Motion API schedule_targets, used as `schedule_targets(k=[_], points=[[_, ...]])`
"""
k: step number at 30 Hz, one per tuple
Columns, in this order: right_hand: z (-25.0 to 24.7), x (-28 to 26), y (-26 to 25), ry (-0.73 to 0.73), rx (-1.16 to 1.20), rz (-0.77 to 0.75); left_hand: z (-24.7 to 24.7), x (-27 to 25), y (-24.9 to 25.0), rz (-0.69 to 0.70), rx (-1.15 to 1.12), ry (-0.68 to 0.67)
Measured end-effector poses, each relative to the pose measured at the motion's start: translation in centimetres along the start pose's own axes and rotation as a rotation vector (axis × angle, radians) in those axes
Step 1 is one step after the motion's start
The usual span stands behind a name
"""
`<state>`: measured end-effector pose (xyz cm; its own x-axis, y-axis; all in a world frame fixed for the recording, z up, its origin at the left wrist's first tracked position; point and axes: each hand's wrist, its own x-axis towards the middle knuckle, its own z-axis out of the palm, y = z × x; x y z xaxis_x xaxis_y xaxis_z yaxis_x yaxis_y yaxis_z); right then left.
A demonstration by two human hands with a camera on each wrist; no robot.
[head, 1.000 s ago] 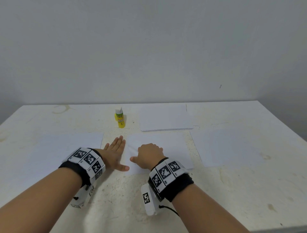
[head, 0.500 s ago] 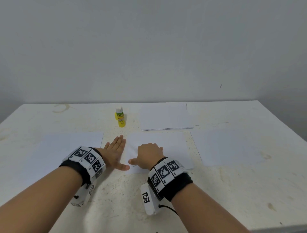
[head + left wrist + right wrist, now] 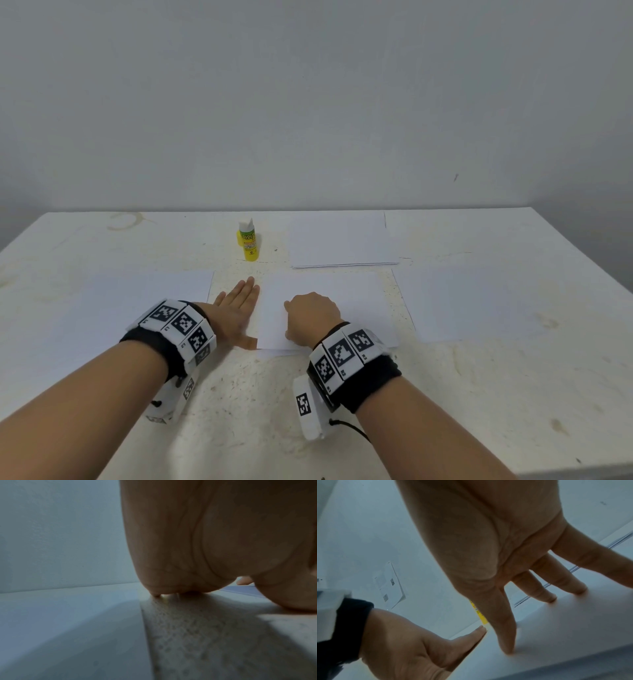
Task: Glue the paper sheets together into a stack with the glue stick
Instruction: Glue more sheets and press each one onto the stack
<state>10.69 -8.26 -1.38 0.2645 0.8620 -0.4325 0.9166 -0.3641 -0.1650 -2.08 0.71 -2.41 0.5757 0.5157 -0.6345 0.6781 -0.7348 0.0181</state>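
A centre paper sheet (image 3: 346,294) lies on the white table (image 3: 239,394). My right hand (image 3: 311,311) rests on its left half, and the right wrist view shows this hand (image 3: 532,588) pressing the paper (image 3: 573,628) with spread, fairly straight fingertips. My left hand (image 3: 236,301) lies flat on the table just left of that sheet, fingers straight, its thumb at the sheet's near left corner. In the left wrist view only the palm (image 3: 205,547) shows. A yellow glue bottle (image 3: 247,241) with a white cap stands upright behind the hands; neither hand touches it.
More single sheets lie to the left (image 3: 137,298) and right (image 3: 479,301) of the centre one. A small paper stack (image 3: 339,240) sits at the back beside the glue. The wall runs along the table's far edge.
My right thumb has drawn in toward the hand from its earlier stretch to the left. The left hand, the sheets and the glue bottle have stayed in place.
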Motion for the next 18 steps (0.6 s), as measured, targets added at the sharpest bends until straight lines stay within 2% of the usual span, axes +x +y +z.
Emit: schedule_targets(k=[5,9,14,18], points=[[0.2,-0.3,0.0,0.019,-0.062,-0.016,-1.0,-0.4,-0.2,0.010,-0.006,-0.074],[0.1,-0.3,0.0,0.018,-0.057,-0.015,-2.2,-0.9,-0.2,0.019,-0.161,-0.075],[-0.1,-0.6,-0.4,-0.015,0.019,0.025,-1.2,-0.6,-0.2,0.018,-0.101,-0.065],[-0.3,-0.7,-0.6,0.019,0.040,0.046,-1.6,-0.7,-0.4,0.040,-0.101,-0.085]])
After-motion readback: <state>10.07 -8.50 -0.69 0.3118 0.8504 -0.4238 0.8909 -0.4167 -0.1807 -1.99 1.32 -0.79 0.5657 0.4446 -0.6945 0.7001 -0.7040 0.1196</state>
